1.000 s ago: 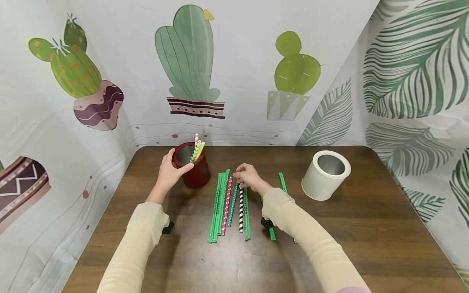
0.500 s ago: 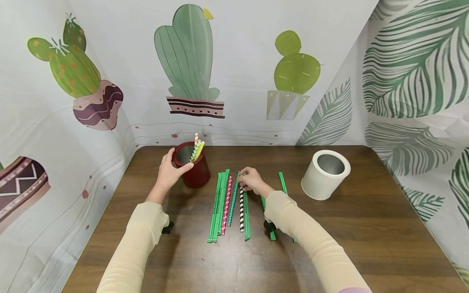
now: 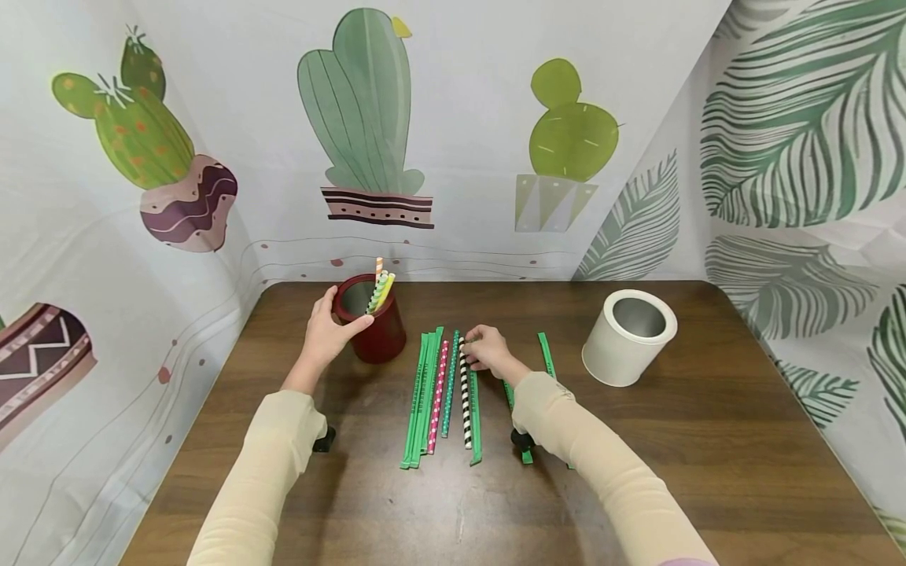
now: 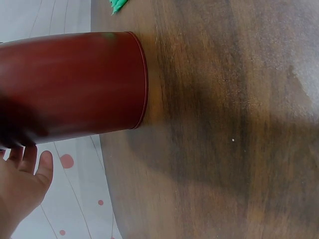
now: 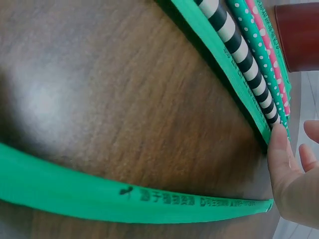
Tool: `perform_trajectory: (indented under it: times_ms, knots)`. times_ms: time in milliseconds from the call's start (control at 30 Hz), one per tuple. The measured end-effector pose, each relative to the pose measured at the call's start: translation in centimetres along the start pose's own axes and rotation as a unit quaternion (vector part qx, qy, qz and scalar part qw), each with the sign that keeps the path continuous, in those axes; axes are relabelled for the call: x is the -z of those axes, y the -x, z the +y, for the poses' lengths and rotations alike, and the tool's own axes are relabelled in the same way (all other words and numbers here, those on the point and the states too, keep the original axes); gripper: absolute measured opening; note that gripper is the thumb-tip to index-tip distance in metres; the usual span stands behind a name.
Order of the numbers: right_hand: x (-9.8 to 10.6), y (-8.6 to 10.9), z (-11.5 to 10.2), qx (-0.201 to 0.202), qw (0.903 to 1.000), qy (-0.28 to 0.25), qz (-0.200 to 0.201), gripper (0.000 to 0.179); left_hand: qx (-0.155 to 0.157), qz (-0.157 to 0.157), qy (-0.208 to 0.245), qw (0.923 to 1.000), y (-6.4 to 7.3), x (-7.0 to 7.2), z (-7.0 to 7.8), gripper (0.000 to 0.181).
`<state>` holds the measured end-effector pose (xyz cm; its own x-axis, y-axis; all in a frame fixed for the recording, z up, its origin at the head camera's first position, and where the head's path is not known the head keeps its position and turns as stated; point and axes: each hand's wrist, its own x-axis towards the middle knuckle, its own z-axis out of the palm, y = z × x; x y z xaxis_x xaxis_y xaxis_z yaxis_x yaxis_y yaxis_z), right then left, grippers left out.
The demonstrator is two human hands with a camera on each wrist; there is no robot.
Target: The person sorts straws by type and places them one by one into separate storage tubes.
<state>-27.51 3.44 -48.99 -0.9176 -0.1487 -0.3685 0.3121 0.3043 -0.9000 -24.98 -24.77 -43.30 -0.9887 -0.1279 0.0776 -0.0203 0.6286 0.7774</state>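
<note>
My left hand [image 3: 324, 336] is clamped on the red can [image 3: 380, 339], thumb and fingers round its rim, at the far left of the surface [image 3: 396, 519]; a few straws [image 3: 383, 291] stand in it. My right hand [image 3: 487, 349] touches the far end of the black-and-white striped straw [image 3: 465, 405]; I cannot tell whether I pinch it. Just left lies the teal dotted straw [image 3: 450, 389], and right, the green wrapped straw [image 3: 475, 420]. The white can [image 3: 619, 355] stands far right.

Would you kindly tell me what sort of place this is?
Probably an indoor tabletop set-up: a brown table, a cactus-print backdrop behind it, and straws laid out near a red can.
</note>
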Motion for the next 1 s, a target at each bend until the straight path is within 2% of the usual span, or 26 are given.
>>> perform_trajectory:
  times_ms: [533, 800, 1000]
  knots:
    - [-1.9, 0.1, -0.7, 0.001, 0.9992, 0.031, -0.026, 0.027, 0.002, 0.000, 0.001, 1.0000, 0.1, -0.1, 0.0, 0.096]
    - [-2.9, 0.2, -0.2, 0.008, 0.9984, 0.050, -0.025, 0.029, 0.002, 0.000, 0.004, 1.0000, 0.1, -0.1, 0.0, 0.096]
    - [-3.7, 0.4, 0.0, 0.017, 0.9958, 0.089, -0.012, 0.032, 0.002, 0.002, 0.003, 1.0000, 0.1, -0.1, 0.0, 0.096]
